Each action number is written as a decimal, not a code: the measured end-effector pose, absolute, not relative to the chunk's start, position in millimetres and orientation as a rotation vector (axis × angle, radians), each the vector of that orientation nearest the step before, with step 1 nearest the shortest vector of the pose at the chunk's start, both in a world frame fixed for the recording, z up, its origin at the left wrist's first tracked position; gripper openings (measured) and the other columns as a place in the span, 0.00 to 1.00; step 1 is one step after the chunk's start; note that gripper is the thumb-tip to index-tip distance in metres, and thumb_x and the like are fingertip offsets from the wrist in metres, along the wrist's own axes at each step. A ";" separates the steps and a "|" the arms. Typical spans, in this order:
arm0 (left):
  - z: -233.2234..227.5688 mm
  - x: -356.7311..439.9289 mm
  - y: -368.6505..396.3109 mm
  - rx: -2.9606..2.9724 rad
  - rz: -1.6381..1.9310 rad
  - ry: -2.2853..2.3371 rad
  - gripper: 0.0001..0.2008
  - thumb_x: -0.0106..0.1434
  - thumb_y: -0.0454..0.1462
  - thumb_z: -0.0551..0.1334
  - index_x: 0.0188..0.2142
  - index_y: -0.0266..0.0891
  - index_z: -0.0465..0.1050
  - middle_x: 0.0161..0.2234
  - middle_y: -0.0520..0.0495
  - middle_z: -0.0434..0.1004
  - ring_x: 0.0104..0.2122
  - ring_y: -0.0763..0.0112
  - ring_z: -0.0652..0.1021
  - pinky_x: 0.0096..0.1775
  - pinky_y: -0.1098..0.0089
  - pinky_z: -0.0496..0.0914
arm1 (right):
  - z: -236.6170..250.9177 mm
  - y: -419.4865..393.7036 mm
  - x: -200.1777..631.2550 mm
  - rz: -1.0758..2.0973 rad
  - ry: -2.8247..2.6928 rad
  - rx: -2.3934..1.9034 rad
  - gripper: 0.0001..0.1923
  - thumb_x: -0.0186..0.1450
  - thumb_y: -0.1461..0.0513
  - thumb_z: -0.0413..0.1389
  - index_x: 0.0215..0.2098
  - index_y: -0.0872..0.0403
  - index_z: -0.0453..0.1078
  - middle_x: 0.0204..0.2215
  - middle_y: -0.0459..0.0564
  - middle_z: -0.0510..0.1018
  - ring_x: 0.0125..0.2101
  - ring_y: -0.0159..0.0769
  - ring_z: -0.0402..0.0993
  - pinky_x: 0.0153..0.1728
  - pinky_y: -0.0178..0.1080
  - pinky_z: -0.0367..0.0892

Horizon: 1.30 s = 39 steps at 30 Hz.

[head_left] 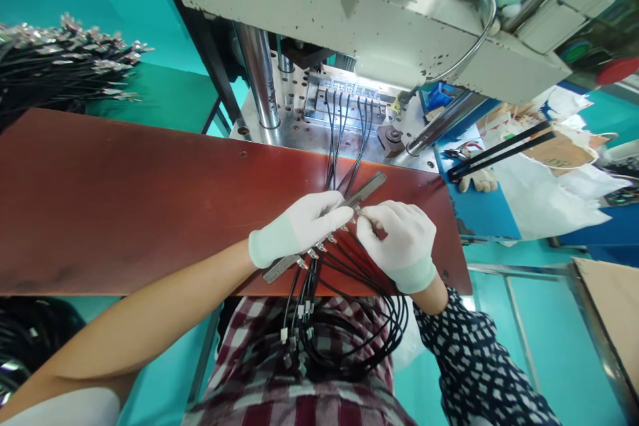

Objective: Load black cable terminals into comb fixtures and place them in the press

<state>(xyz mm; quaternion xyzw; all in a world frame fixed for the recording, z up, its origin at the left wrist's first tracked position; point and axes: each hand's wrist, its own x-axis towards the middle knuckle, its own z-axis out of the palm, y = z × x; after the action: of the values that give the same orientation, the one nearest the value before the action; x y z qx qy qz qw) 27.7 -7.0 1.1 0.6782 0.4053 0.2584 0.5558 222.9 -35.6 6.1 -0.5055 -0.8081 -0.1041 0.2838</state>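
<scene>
Wires (349, 266), thin and black with small metal terminals, lie in a bundle on the near edge of the brown board (124, 200) and loop down over the lap. At the far left, beyond the board's left corner, a big heap of similar cables (60, 60) rests on the green surface.

A metal bar (367, 188) lies on the board near its right side. Its long axis runs diagonally, from the near-left end under the left hand up to the far-right end. Several terminals are lined along it, side by side, and their wires go down toward the person.

Left hand (299, 226), in a white glove, lies on top of the bar. Its fingers are stretched and nearly flat, pressing the bar and the terminals down; they are not curled around anything.

Right hand (399, 239), also gloved, is just beside the left one, the fingertips almost touching. Its thumb and first finger are pinched closed on one terminal, which points left toward the bar. This hand is the nearer one to the free wires.

Behind the board, more wires sit in the press fixture (344, 96). At the far right lies a white bag (539, 193).
</scene>
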 end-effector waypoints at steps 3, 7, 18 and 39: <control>0.6 27.8 -8.1 1.570 0.616 0.955 0.19 0.69 0.50 0.54 0.28 0.39 0.58 0.24 0.57 0.58 0.24 0.77 0.63 0.26 0.74 0.58 | 10.0 -41.2 223.8 -0.183 -2.133 -1.392 0.02 0.63 0.63 0.60 0.32 0.53 0.75 0.26 0.42 0.77 0.27 0.29 0.70 0.34 0.37 0.61; -0.1 27.6 -9.6 1.529 0.626 0.931 0.19 0.69 0.50 0.53 0.29 0.38 0.59 0.24 0.57 0.58 0.23 0.78 0.63 0.25 0.74 0.58 | 15.2 -50.1 220.8 -0.298 -2.126 -1.430 0.04 0.62 0.59 0.62 0.35 0.49 0.78 0.32 0.46 0.77 0.34 0.36 0.70 0.39 0.41 0.59; 1.0 29.1 -7.3 1.592 0.646 0.968 0.18 0.69 0.47 0.54 0.27 0.38 0.58 0.23 0.56 0.58 0.24 0.77 0.62 0.27 0.72 0.56 | 4.6 -42.0 210.0 -0.459 -2.129 -1.415 0.07 0.58 0.62 0.61 0.22 0.51 0.71 0.26 0.46 0.73 0.30 0.36 0.66 0.35 0.42 0.57; -0.9 29.3 -9.1 1.519 0.673 0.957 0.18 0.69 0.47 0.54 0.27 0.38 0.58 0.23 0.56 0.58 0.24 0.77 0.63 0.26 0.73 0.58 | 7.3 -56.6 202.4 -0.393 -2.226 -1.395 0.03 0.61 0.60 0.61 0.30 0.50 0.75 0.29 0.45 0.76 0.33 0.37 0.68 0.39 0.43 0.58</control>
<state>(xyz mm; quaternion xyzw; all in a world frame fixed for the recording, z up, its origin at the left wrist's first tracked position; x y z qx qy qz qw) 29.3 -9.1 -0.9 0.6485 0.4086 0.2872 0.5745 202.4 -56.6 7.3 -0.5096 -0.8135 -0.1437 0.2404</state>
